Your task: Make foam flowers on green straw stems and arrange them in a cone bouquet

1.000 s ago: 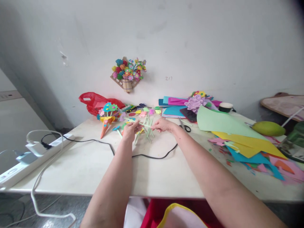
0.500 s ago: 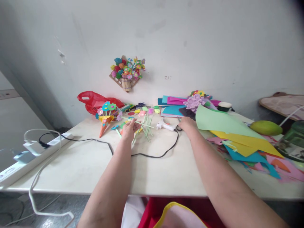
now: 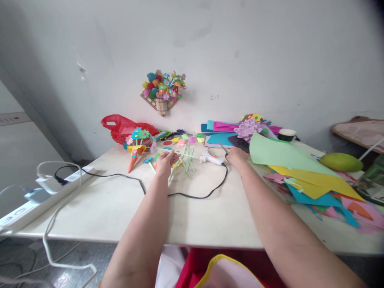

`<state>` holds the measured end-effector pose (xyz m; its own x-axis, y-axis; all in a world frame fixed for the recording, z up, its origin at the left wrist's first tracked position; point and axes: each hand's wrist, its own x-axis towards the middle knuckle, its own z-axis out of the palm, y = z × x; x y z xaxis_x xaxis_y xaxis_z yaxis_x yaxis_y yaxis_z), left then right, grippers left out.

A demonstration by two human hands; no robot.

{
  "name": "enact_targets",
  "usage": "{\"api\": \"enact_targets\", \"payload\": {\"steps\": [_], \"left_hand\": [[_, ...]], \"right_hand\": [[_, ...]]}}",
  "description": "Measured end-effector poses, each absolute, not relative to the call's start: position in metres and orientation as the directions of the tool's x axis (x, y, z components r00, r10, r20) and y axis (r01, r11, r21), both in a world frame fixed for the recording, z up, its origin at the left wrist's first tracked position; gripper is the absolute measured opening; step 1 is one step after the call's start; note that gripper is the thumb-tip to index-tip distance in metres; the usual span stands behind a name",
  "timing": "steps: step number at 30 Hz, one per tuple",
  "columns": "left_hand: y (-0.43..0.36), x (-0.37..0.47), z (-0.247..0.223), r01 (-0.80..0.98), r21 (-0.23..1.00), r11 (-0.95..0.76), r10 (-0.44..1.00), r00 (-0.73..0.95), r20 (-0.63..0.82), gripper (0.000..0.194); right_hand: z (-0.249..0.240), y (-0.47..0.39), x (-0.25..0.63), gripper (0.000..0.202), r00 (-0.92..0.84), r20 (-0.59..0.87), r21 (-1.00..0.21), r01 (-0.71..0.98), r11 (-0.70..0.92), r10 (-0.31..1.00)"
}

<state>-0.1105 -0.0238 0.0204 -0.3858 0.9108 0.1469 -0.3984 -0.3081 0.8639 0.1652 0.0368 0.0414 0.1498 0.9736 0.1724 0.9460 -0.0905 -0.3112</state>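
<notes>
My left hand (image 3: 167, 163) is closed on a thin pale green strip (image 3: 189, 155), which sticks out to the right of its fingers. Just beyond and beside that hand lies a loose pile of similar green strips (image 3: 188, 164). My right hand (image 3: 237, 157) grips a pair of scissors (image 3: 224, 149), blades pointing up and to the left; its fingers partly cover the handles. Between the two hands a white glue gun (image 3: 211, 159) lies on the table. A blue foam flower (image 3: 147, 160) on a green stem is left of my left hand.
An orange cone of foam flowers (image 3: 135, 156) and a red plastic bag (image 3: 120, 126) are at the back left. A black cord (image 3: 195, 197) crosses the white table (image 3: 210, 224) from a power strip (image 3: 39, 200). Coloured sheets (image 3: 288, 156) and scraps cover the right side.
The scissors have come up from the table in my right hand, and their blades show more clearly. My left hand keeps the green strip nearly in place. The whole view has shifted slightly.
</notes>
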Motion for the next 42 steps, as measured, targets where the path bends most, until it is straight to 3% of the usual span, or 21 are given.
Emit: {"api": "enact_targets", "payload": {"steps": [3,6,9,11,15,20,26,42], "left_hand": [[-0.023,-0.112,0.019,-0.397,0.864,-0.308,0.908,-0.394,0.142,0.021],[-0.022,-0.113,0.018,-0.399,0.859,-0.32,0.902,-0.406,0.148,0.02],[-0.023,-0.112,0.019,-0.401,0.851,-0.339,0.879,-0.457,0.135,0.02],[-0.023,-0.112,0.021,-0.402,0.843,-0.358,0.855,-0.503,0.123,0.02],[-0.025,-0.113,0.023,-0.412,0.819,-0.398,0.827,-0.547,0.127,0.019],[-0.025,-0.115,0.022,-0.427,0.808,-0.406,0.828,-0.547,0.127,0.021],[-0.023,-0.116,0.021,-0.444,0.801,-0.402,0.839,-0.528,0.128,0.021],[-0.025,-0.11,0.025,-0.493,0.8,-0.343,0.884,-0.458,0.097,0.024]], "right_hand": [[0.043,0.038,0.159,0.031,0.149,0.221,-0.372,0.927,-0.057,0.964],[0.047,0.036,0.146,0.031,-0.001,0.257,-0.557,0.817,0.15,0.966],[0.051,0.03,0.132,0.036,-0.196,0.17,-0.845,0.476,0.245,0.966],[0.056,0.023,0.125,0.035,-0.365,0.143,-0.923,0.287,0.257,0.92],[0.064,0.012,0.121,0.03,-0.658,0.12,-0.933,0.181,0.311,0.743],[0.064,0.009,0.118,0.031,-0.783,-0.009,-0.901,0.276,0.335,0.622],[0.058,0.01,0.102,0.03,-0.755,-0.057,-0.85,0.38,0.364,0.653],[0.053,0.007,0.077,0.032,-0.665,0.039,-0.871,0.343,0.351,0.746]]}}
